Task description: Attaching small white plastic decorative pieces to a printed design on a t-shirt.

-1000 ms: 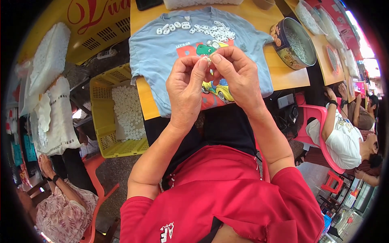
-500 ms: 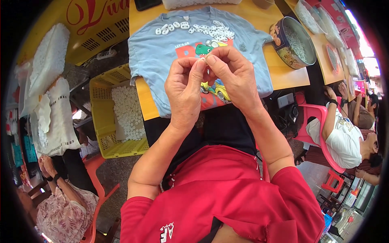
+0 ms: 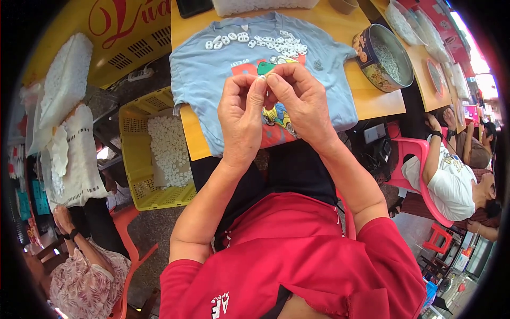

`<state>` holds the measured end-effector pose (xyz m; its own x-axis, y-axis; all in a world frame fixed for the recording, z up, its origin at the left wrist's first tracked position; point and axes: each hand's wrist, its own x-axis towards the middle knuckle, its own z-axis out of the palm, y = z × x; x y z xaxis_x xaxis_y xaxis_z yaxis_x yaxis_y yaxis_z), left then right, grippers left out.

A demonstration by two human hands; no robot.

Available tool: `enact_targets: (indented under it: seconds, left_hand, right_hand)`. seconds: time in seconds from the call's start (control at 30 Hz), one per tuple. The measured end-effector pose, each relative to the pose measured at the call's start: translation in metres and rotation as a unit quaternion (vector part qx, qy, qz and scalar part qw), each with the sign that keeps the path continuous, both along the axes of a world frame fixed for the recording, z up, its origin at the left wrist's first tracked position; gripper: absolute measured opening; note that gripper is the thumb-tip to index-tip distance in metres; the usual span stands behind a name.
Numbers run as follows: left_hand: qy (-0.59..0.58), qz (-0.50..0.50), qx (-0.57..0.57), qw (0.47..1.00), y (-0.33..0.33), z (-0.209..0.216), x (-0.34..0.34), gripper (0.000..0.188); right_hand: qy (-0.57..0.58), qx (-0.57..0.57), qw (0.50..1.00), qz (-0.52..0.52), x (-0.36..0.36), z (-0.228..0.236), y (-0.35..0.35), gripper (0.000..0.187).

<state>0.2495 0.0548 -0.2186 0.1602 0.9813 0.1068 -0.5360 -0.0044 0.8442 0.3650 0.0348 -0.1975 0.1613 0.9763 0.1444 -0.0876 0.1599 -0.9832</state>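
Observation:
My left hand (image 3: 240, 117) and my right hand (image 3: 307, 105) meet fingertip to fingertip above a grey-blue T-shirt (image 3: 199, 87) spread on the table. Between the pinching thumbs and forefingers shows a sliver of a small white plastic piece (image 3: 262, 77). Most of it is hidden, and I cannot see whether anything else is held with it. Beyond my hands, loose white two-holed plastic pieces (image 3: 289, 47) lie in a cluster on the shirt. To their left a short row of rounded white pieces (image 3: 225, 40) sits apart.
A round tin (image 3: 366, 68) of small shiny metal bits (image 3: 388, 63) stands at the right. On the floor at left, a yellow crate (image 3: 134, 159) holds many white pieces (image 3: 169, 143). A clear container (image 3: 255, 6) is at the table's far edge. People sit at both sides.
Both hands keep their pinch, with only a slight shift of the fingertips. The whole view has moved a little; the pieces on the shirt lie as before.

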Motion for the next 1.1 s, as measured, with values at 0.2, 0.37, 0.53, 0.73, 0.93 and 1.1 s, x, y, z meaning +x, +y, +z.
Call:
enact_targets:
  seconds: [0.2,0.37,0.53,0.73,0.93,1.1]
  left_hand:
    - [0.16,-0.035,0.137,0.977,0.006,-0.007,-0.013,0.015]
    - [0.175,-0.059,0.178,0.966,0.006,-0.001,-0.016,0.017]
    - [0.131,-0.083,0.163,0.974,0.003,0.0,-0.017,0.017]
    - [0.097,-0.077,0.173,0.977,0.002,0.0,-0.014,0.016]
    - [0.126,-0.081,0.199,0.969,-0.005,0.004,-0.012,0.014]
    - [0.086,-0.075,0.199,0.973,-0.008,-0.006,-0.009,0.015]
  right_hand:
    - [-0.051,0.0,0.999,0.006,0.006,0.016,-0.004,0.016]
    - [-0.082,0.0,0.994,0.069,0.02,0.02,-0.005,0.019]
    - [-0.207,0.051,0.973,0.083,0.028,0.036,-0.005,0.019]
    - [-0.365,0.181,0.907,0.103,0.039,0.044,0.003,0.013]
    - [-0.417,0.257,0.866,0.098,0.041,0.041,0.003,0.008]
    - [-0.392,0.336,0.853,0.079,0.037,0.032,0.005,0.01]
